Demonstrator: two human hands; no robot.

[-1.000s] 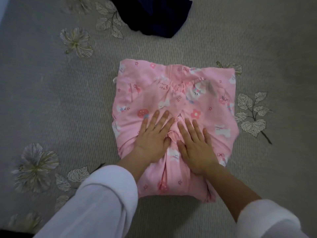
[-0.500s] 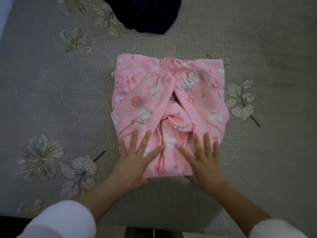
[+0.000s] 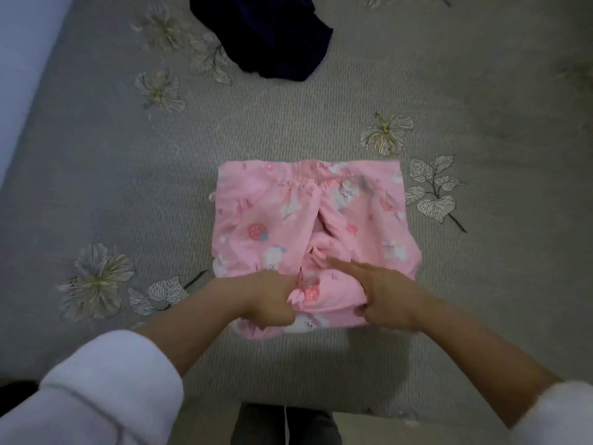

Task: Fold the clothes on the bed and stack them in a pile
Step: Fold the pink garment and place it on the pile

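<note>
— Where was it lying?
— The soft pink garment point(image 3: 272, 220) printed with bunnies and strawberries lay part-folded in the middle of the grey flower-patterned bed point(image 3: 128, 187).
— And your hands?
— My left hand point(image 3: 272, 300) was clenched on its near edge; my right hand point(image 3: 385, 293) gripped that edge too, forefinger stretched on top. I judged it light and floppy, best taken at the near fold

White fleecy sleeves point(image 3: 106, 390), thick soft cuffs, on both arms; forearms bare.
</note>
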